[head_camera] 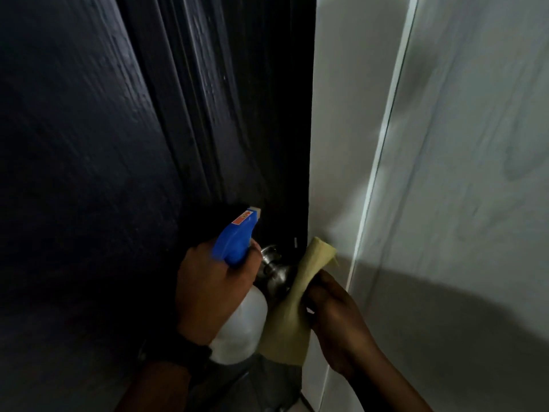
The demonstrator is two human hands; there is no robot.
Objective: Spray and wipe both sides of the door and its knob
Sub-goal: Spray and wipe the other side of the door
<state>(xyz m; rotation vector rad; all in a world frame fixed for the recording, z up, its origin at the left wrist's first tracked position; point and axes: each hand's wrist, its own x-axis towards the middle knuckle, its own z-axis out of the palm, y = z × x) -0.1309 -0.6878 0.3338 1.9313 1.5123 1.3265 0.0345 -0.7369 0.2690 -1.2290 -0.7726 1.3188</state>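
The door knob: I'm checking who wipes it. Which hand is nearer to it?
Hard to separate; both are close. The left hand holds the spray bottle just left of the door knob. The right hand presses the yellow cloth against its right side.

Left hand (209,292) and right hand (335,316), both clenched.

The scene is dimly lit, and the dark door (89,144) is nearly swallowed by shadow. A broad shadow is cast across the pale wall (460,144) at lower right. Soft motion blur and wide-angle bending are seen throughout.
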